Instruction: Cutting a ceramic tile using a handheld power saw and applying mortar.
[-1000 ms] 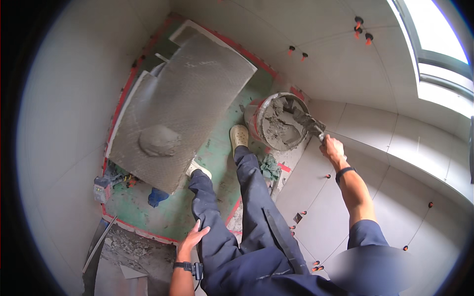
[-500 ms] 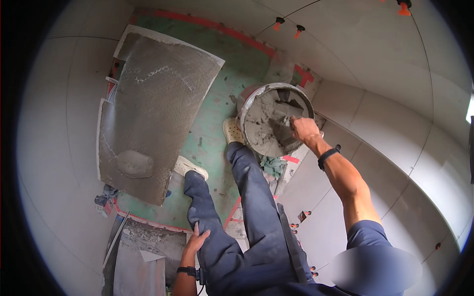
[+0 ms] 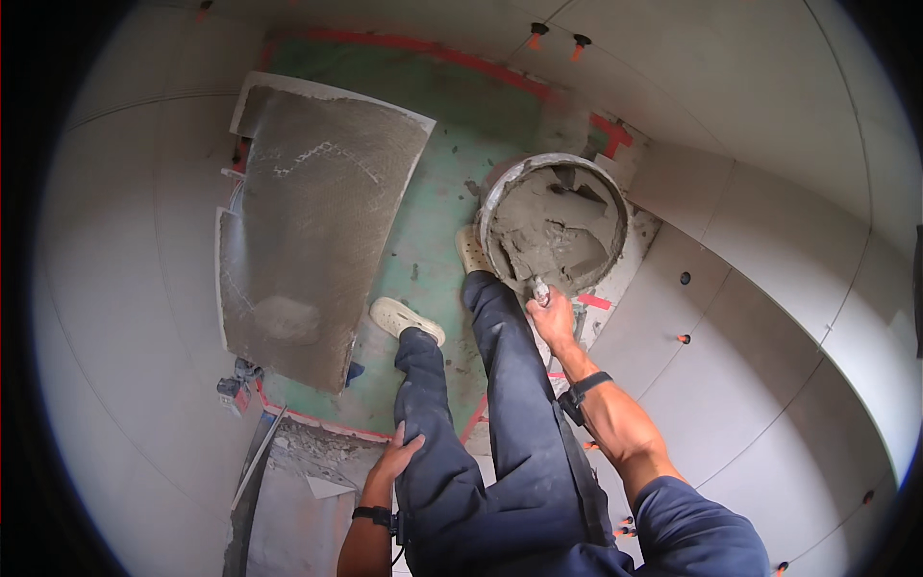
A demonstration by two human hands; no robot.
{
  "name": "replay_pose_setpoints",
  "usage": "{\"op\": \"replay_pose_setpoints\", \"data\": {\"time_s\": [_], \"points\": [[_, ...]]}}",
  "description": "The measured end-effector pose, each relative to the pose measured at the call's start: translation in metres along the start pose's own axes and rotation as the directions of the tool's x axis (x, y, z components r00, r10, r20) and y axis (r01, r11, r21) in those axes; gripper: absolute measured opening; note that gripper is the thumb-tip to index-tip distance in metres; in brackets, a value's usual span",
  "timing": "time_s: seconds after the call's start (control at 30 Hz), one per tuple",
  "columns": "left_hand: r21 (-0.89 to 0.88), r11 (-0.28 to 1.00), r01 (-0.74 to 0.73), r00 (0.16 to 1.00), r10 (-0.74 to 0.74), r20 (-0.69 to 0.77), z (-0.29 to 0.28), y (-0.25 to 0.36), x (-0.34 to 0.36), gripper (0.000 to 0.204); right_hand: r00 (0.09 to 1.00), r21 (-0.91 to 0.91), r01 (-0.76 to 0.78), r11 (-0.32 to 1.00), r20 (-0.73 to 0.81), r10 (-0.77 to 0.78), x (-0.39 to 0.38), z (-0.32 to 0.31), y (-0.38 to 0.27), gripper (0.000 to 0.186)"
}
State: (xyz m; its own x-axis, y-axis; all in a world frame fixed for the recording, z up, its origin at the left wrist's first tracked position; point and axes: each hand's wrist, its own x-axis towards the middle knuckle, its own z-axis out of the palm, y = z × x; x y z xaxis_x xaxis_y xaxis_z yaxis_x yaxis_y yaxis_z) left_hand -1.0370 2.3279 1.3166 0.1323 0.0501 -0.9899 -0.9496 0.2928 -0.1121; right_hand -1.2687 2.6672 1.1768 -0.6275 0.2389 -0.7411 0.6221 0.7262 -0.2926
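Wet grey mortar (image 3: 548, 216) fills much of a round bucket (image 3: 487, 188) on the floor to my right. My right hand (image 3: 553, 322) is closed around the mortar-smeared handle of a trowel (image 3: 540, 288) at the bucket's near rim. Its blade is hard to tell apart from the mortar. Against my left trouser leg rests my left hand (image 3: 396, 454), empty, its thumb and fingers apart. A large tile (image 3: 317, 221) lies to the left, coated with grey mortar that shows fine ridges; a smooth lump of mortar (image 3: 288, 320) sits near its lower end.
My feet, in pale clogs (image 3: 409, 320), stand on a green floor covering (image 3: 428, 240) edged with red tape. Large tiled walls (image 3: 769, 250) close in around me, with orange and black tile clips (image 3: 581, 46). A ledge with debris (image 3: 298, 481) lies at lower left.
My right hand has drawn the trowel from the bucket's right side toward me, to its near rim. The mortar's surface has changed shape. My left hand stays on the leg; the view has shifted slightly.
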Motion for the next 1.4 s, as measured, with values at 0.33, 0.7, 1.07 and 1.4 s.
{"op": "replay_pose_setpoints", "data": {"time_s": [0.33, 0.7, 1.07, 1.4], "points": [[0.076, 0.995, -0.065, 0.997, 0.061, 0.053, -0.003, -0.05, 0.024, 0.095, 0.988, 0.246, 0.138, 0.959, -0.105, -0.115, -0.054, -0.013, 0.011, 0.024], [-0.107, 0.982, -0.158, 0.985, 0.164, 0.052, 0.011, -0.121, 0.034, 0.096, 0.762, -0.14, 0.644, 0.752, 0.204, -0.614, -0.18, 0.078, -0.168, 0.034], [-0.449, 0.868, -0.214, 0.96, 0.272, 0.067, -0.004, -0.142, 0.022, 0.09, 0.824, -0.505, 0.544, 0.67, 0.169, -0.541, -0.138, -0.044, -0.105, 0.032], [-0.408, 0.902, -0.144, 0.987, 0.158, 0.001, -0.051, -0.073, 0.028, 0.065, 0.962, -0.943, 0.187, 0.275, 0.12, -0.245, 0.068, -0.217, -0.044, 0.019]]}}
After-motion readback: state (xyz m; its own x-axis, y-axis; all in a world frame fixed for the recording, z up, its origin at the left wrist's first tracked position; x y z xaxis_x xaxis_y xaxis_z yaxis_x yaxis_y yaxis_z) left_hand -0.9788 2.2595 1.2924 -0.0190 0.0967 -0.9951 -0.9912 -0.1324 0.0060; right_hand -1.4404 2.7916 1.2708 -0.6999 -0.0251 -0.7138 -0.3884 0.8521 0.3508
